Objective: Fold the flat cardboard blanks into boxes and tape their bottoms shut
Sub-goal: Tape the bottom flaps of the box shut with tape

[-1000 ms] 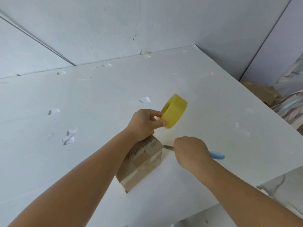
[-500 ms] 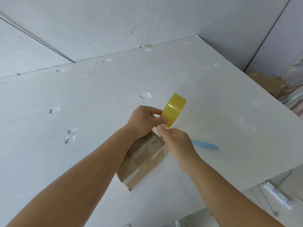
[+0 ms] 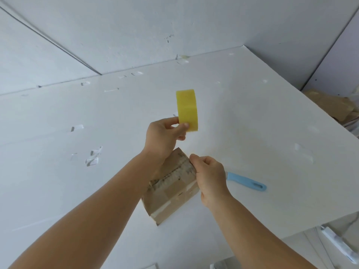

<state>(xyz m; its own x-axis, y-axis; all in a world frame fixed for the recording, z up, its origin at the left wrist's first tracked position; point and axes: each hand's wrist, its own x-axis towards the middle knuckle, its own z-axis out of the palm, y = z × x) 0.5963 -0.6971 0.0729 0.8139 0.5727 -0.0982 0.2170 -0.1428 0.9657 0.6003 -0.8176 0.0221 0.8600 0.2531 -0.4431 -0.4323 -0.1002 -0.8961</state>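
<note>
A small brown cardboard box (image 3: 171,193) stands on the white table (image 3: 252,133), with old tape strips across its upper face. My left hand (image 3: 165,135) holds a yellow tape roll (image 3: 187,110) upright above and beyond the box. My right hand (image 3: 208,176) pinches at the box's far right corner, fingers closed; a clear tape end between the roll and this hand cannot be made out. My left forearm hides the box's left side.
A blue-handled knife (image 3: 246,183) lies on the table just right of my right hand. Scraps of clear tape (image 3: 93,158) stick to the table at the left. Crumpled brown cardboard (image 3: 334,105) lies off the table's right edge.
My left hand lifted the tape roll up and away from the box. My right hand, which let go of the knife a second ago, dropped from the roll to the box's corner.
</note>
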